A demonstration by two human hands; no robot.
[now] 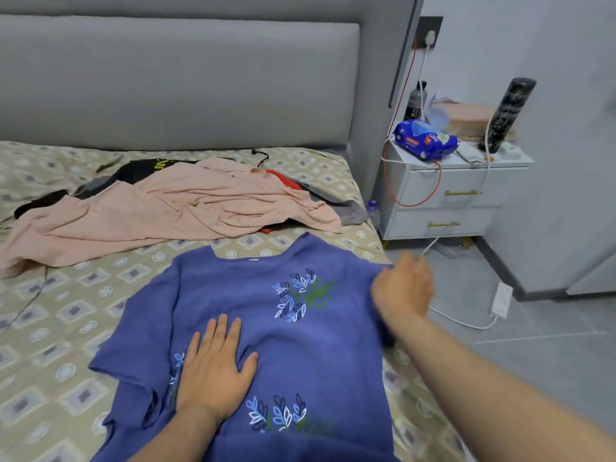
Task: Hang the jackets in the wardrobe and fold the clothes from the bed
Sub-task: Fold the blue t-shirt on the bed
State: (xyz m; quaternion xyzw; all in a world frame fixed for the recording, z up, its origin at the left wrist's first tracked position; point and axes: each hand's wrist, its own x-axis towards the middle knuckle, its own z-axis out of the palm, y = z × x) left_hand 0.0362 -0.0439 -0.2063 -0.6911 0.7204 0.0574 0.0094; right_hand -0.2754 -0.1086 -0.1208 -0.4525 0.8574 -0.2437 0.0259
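The left grip (213, 368), a bare hand, lies open and flat on the lower chest of the blue shirt (300, 345), fingers straight and pressing the cloth to the bed (66, 328). The right grip (401, 288) is at the shirt's right sleeve, fingers curled. It is blurred, so I cannot tell whether it pinches the fabric or only touches it.

The shirt lies face up with its neckline toward the headboard (166, 78). Its hem is cut off by the bottom of the frame, and the right sleeve is mostly hidden behind the right grip and forearm. Beyond the neckline, a crumpled pink garment (186, 205) covers a pile. Only scraps of black, red and grey cloth and a dark hanger hook (261, 155) show from under it.

The shirt's right side reaches the bed's right edge, with grey floor (533, 361) beyond. Bare sheet lies to the shirt's left and in a strip between shirt and pile.
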